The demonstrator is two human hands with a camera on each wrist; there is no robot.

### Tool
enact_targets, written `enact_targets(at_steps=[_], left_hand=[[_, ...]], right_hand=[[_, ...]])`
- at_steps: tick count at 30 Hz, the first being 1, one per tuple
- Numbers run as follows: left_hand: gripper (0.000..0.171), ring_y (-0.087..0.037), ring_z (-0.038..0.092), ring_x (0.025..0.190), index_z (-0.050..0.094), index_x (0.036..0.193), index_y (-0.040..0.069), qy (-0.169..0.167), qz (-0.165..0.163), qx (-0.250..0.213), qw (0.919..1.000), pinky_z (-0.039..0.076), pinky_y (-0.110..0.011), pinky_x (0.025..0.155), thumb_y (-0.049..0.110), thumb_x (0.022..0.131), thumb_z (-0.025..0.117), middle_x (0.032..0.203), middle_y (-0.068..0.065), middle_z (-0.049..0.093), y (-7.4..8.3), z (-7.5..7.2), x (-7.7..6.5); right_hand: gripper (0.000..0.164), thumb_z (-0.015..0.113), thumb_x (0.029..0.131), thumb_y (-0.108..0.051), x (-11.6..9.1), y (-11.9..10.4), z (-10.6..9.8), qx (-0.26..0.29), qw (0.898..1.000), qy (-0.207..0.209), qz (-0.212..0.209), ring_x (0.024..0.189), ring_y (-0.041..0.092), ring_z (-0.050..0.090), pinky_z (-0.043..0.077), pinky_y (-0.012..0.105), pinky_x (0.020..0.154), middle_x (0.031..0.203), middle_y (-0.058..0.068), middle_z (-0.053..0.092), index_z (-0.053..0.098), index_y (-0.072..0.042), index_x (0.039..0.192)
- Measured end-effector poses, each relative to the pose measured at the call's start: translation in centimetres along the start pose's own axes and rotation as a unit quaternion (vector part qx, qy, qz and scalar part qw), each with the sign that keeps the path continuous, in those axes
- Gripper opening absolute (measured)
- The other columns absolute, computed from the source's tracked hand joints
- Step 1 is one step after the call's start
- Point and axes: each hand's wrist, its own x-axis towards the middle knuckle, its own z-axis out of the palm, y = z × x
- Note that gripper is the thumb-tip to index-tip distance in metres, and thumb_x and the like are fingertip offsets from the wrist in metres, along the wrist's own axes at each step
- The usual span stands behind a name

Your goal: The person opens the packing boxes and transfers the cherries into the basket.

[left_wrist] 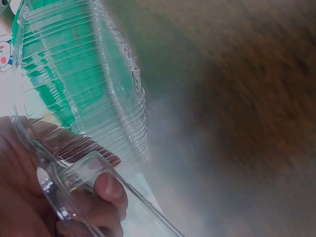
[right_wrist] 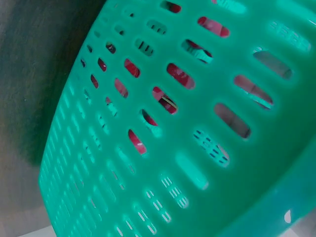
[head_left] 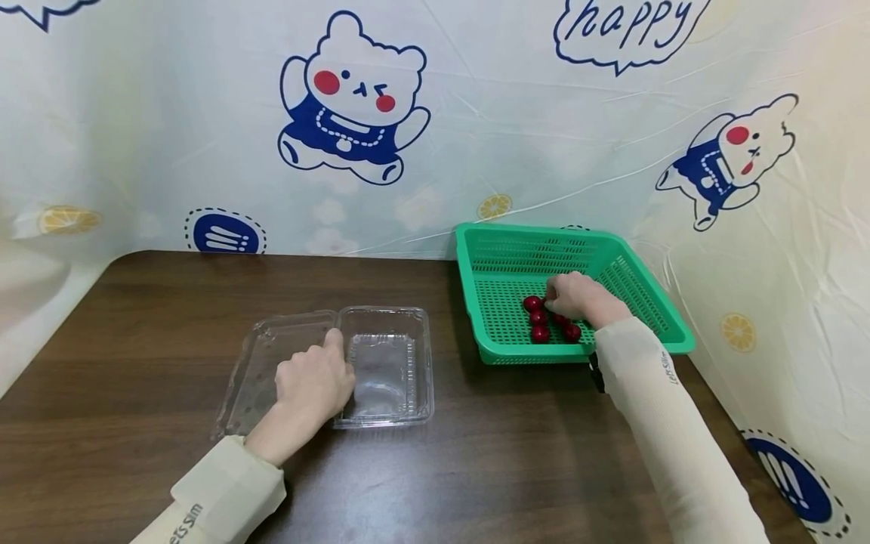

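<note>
A clear plastic clamshell container lies opened out on the table, its lid folded flat to the left. My left hand grips it at the hinge; in the left wrist view, curled fingers show around the plastic edge. Inside a green plastic basket, my right hand reaches down with bent fingers among several dark red cherries. Its fingertips are right beside the cherries, and I cannot tell whether they pinch one. The right wrist view shows the slotted basket wall, with red cherries behind it.
The brown wooden table meets a printed cloth hung behind it and along the right side. The basket stands at the back right against this cloth. Table surface lies between basket and container.
</note>
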Motion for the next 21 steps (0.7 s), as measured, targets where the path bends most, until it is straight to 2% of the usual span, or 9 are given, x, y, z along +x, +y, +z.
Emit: enact_targets(at_steps=[7,13,21], left_hand=[[0.024,-0.041,0.062,0.063,0.047,0.102,0.003,0.009,0.002,0.002,1.0,0.044,-0.047,0.05,0.021,0.088,0.055,0.072,-0.022,0.062,-0.14,-0.58,-0.03],[0.024,-0.043,0.064,0.067,0.053,0.099,0.002,0.019,0.008,-0.001,0.9998,0.044,-0.047,0.05,0.019,0.083,0.056,0.079,-0.025,0.065,-0.21,-0.94,0.13],[0.027,-0.047,0.066,0.073,0.057,0.093,-0.001,0.035,0.025,0.0,0.9991,0.048,-0.052,0.064,0.021,0.079,0.062,0.087,-0.026,0.068,-0.27,-0.95,0.33]], right_hand=[[0.025,0.055,0.099,-0.019,0.04,-0.12,-0.45,0.008,1.0,0.007,-0.003,0.078,0.021,0.059,0.05,0.04,0.075,0.097,0.013,0.066,0.062,-0.003,0.116],[0.026,0.053,0.099,-0.019,0.04,-0.3,-0.83,0.017,1.0,0.013,-0.002,0.077,0.021,0.058,0.049,0.039,0.075,0.099,0.013,0.066,0.062,-0.003,0.117],[0.026,0.053,0.099,-0.02,-0.19,-0.5,-0.96,0.026,1.0,0.012,0.001,0.079,0.022,0.057,0.048,0.039,0.074,0.1,0.014,0.065,0.061,-0.004,0.118]])
